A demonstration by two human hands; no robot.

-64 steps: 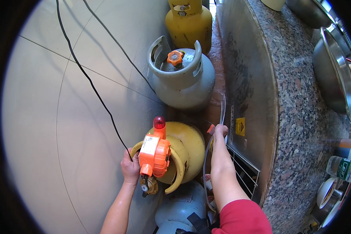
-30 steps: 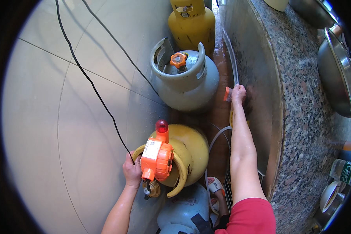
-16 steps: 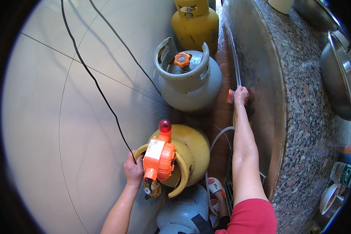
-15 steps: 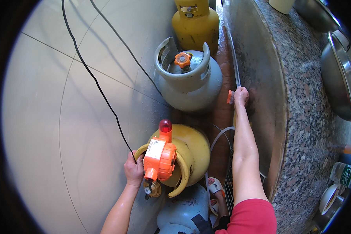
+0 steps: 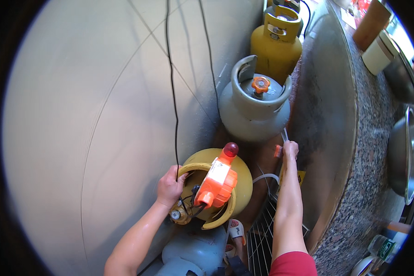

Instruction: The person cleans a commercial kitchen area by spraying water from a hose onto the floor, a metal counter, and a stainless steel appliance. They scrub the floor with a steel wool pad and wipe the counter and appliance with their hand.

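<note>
Down low, the yellow gas cylinder [image 5: 237, 177] stands on the floor between a grey cylinder [image 5: 255, 108] beyond it and a pale blue cylinder [image 5: 193, 250] nearer the person. The left hand [image 5: 170, 186] grips the yellow collar ring [image 5: 193, 168] at the cylinder's top, its fingers [image 5: 175, 174] curled over the ring's left side. Sitting on the valve inside that ring is an orange regulator [image 5: 216, 184] with a round red knob [image 5: 230, 149] at its far end and a brass fitting [image 5: 177, 214] at its near end, just below the left hand.

The right hand [image 5: 290, 149] is stretched out past the yellow cylinder, close to the foot of the grey one. Its fingers are closed around a thin clear hose [image 5: 284, 135], with a small orange piece [image 5: 277, 151] showing just beside the hand; whether the hand also holds that piece I cannot tell. A loop of the same pale hose [image 5: 264, 177] lies beside the forearm.

The grey cylinder carries an orange handwheel [image 5: 261, 84] on top, and a taller yellow cylinder [image 5: 277, 43] stands behind it. Two black cables [image 5: 172, 83] run down the pale tiled wall on the left. To the right, a steel-fronted desk [image 5: 329, 115] with a speckled stone top holds metal bowls [image 5: 405, 152]. A wire rack [image 5: 262, 239] lies on the floor by the right arm.
</note>
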